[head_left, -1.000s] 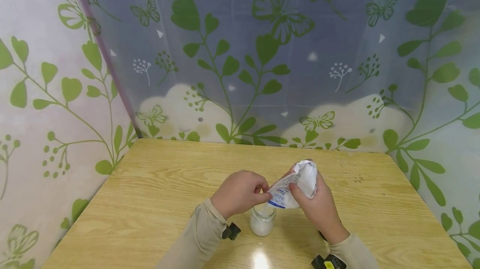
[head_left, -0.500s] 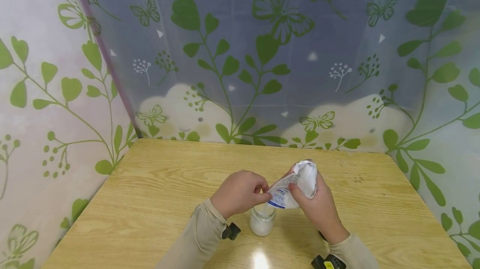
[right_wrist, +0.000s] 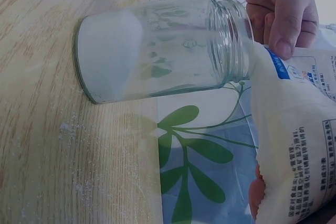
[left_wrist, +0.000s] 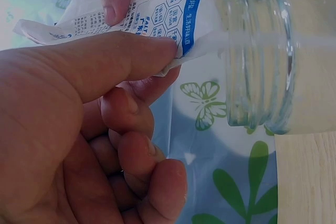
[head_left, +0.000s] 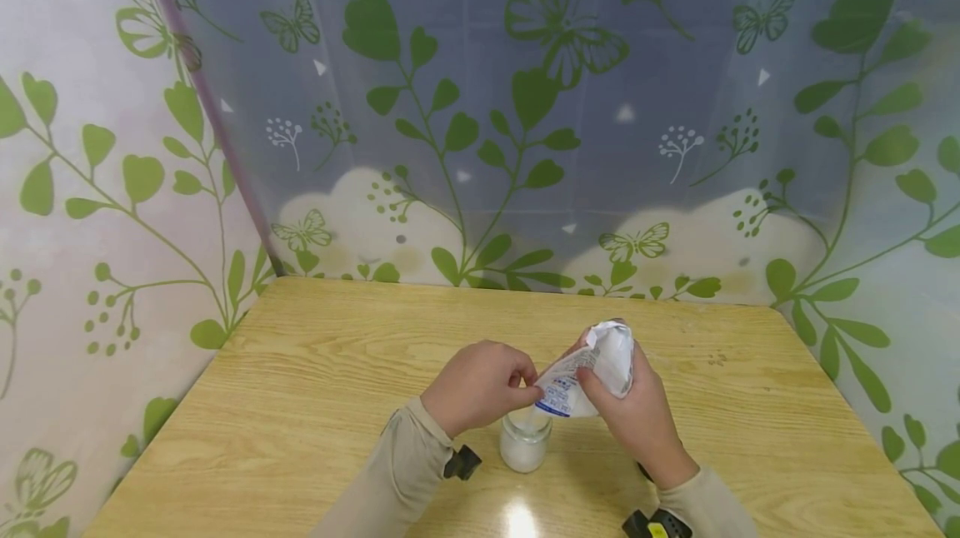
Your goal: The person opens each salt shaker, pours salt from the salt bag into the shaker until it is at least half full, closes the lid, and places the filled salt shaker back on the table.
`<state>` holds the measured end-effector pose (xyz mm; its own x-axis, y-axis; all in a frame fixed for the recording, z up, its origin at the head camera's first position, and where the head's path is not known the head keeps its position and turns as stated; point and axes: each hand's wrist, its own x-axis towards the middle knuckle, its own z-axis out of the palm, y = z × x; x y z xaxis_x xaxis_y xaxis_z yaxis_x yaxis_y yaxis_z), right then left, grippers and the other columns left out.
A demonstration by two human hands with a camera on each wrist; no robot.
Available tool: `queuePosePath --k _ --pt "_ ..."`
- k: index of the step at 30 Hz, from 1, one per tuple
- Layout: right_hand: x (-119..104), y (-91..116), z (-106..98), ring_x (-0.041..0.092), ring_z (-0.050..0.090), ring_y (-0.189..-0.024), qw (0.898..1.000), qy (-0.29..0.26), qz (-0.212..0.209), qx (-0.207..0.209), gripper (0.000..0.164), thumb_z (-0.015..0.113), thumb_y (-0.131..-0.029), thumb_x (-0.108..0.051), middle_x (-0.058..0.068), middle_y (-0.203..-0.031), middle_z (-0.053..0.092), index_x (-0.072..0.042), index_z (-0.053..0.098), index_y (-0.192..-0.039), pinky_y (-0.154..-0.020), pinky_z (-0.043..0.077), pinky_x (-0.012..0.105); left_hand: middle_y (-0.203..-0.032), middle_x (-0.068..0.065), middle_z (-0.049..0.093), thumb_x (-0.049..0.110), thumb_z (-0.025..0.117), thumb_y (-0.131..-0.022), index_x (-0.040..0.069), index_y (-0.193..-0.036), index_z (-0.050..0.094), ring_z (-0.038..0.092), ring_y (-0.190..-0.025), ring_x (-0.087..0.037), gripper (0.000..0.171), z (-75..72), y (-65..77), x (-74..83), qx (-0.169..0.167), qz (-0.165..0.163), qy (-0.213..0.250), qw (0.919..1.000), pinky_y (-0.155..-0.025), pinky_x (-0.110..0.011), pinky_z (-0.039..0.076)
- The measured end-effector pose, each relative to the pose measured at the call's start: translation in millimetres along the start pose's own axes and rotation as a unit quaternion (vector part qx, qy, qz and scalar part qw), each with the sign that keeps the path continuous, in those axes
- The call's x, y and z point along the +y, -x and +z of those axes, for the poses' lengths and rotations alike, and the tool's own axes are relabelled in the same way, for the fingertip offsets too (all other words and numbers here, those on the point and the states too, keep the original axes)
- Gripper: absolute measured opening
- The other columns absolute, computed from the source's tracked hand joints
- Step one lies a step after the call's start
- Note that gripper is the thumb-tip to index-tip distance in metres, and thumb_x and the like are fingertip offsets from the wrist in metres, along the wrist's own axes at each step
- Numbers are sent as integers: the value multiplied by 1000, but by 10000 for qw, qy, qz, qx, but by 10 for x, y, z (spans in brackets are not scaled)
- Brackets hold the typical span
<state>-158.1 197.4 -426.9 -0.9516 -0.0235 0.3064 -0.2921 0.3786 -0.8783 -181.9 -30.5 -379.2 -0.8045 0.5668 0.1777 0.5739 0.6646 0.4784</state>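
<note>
A white salt bag (head_left: 566, 384) with blue print tilts over an upright, open glass jar (head_left: 524, 448). My right hand (head_left: 643, 413) grips the body of the bag, thumb on its near side. At the lower corner of the bag, my left hand (head_left: 483, 386) pinches the edge between thumb and forefinger; its other fingers curl loosely. From that corner a thin stream of salt (left_wrist: 210, 44) runs into the jar mouth, as the left wrist view shows. White salt (right_wrist: 107, 56) fills the lower part of the jar in the right wrist view.
The jar stands on a light wooden table (head_left: 337, 338). Scattered salt grains (right_wrist: 68, 128) lie on the wood near its base. A patterned curtain (head_left: 465, 138) with leaves and butterflies encloses the table at the back and both sides.
</note>
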Motion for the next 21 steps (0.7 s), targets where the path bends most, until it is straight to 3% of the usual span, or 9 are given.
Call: queuePosePath --k 21 --pt "14 -1 6 17 66 -98 10000 81 36 -10 52 73 -97 -19 11 -118 66 -10 46 -141 -75 58 30 -61 15 54 28 77 -92 18 -84 78 41 -52 -3 13 -5 8 -2 -26 -19 -4 10000 -51 -21 34"
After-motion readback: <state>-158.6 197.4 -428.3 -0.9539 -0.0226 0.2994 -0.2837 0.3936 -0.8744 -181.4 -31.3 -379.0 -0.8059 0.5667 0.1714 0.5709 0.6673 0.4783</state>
